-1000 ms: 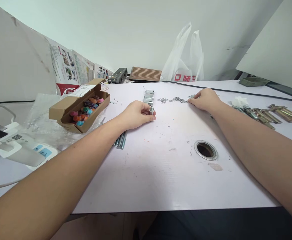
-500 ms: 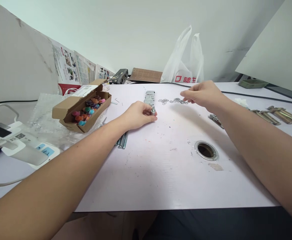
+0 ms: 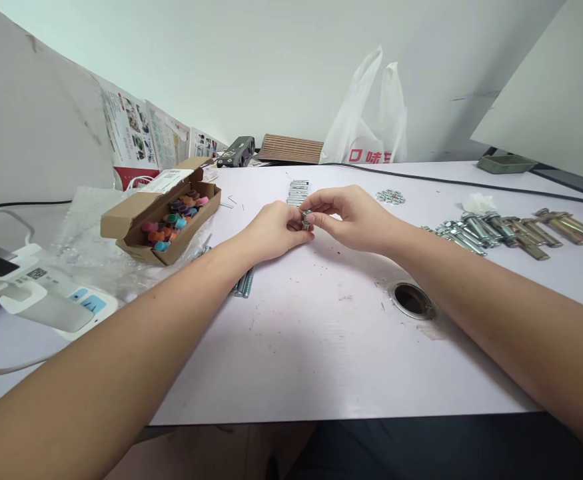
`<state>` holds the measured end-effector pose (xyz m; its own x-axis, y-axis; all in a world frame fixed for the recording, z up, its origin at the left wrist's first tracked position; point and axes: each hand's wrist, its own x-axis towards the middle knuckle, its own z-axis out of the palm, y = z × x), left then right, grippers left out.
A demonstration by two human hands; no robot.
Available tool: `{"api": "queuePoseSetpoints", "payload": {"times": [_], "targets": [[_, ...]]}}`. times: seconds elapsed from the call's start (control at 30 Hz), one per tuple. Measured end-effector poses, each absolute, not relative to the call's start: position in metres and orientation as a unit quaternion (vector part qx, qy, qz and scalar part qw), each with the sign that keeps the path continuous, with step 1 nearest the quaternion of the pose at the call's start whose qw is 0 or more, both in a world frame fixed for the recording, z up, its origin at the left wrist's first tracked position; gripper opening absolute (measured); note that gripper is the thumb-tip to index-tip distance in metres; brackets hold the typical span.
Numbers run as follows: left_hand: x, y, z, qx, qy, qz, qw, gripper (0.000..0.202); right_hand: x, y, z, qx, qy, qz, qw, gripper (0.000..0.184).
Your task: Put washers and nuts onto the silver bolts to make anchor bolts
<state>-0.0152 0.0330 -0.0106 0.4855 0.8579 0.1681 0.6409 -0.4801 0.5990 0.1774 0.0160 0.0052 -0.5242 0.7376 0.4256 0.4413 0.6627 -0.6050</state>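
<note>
My left hand (image 3: 275,232) is closed around an anchor bolt (image 3: 306,225), held upright just above the table with its threaded end up. My right hand (image 3: 354,215) meets it there, thumb and forefinger pinched at the bolt's top on a small washer (image 3: 306,213), mostly covered by the fingertips. Just beyond both hands lies a row of metal sleeves (image 3: 298,190). Threaded rods (image 3: 244,283) lie partly under my left forearm. A cluster of nuts (image 3: 391,197) sits beyond my right hand, which hides the loose washers.
To the left stand an open cardboard box (image 3: 144,248) of colourful caps and a white power strip (image 3: 84,313). Assembled bolts (image 3: 488,230) lie at right beside brass-coloured ones (image 3: 568,227). A round cable hole (image 3: 412,300) opens in the table near my right forearm. Behind is a plastic bag (image 3: 356,127).
My right hand has moved left and nearer, from the loose washers to the top of the bolt. The nuts and the bolts at right have come into view. My left hand stays put.
</note>
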Motion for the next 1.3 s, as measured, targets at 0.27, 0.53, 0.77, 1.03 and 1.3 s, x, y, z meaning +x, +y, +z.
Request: {"api": "queuePoseSetpoints", "payload": {"times": [0.27,0.53,0.77,1.03,1.3], "targets": [[-0.015,0.031,-0.008,0.824,0.439,0.235,0.271,0.022,0.174,0.016,0.005,-0.456,-0.823,0.135,0.309,0.024],[-0.017,0.032,-0.007,0.805,0.448,0.241,0.304,0.022,0.180,0.013,0.006,-0.423,-0.831,0.150,0.329,0.036],[-0.017,0.032,-0.007,0.797,0.441,0.244,0.334,0.021,0.180,0.009,0.008,-0.423,-0.800,0.237,0.354,0.044],[-0.017,0.033,-0.006,0.798,0.446,0.237,0.329,0.024,0.180,0.012,0.005,-0.463,-0.755,0.249,0.392,0.043],[-0.018,0.037,-0.010,0.818,0.429,0.240,0.297,0.023,0.174,0.018,-0.003,-0.393,-0.830,0.193,0.345,0.020]]}}
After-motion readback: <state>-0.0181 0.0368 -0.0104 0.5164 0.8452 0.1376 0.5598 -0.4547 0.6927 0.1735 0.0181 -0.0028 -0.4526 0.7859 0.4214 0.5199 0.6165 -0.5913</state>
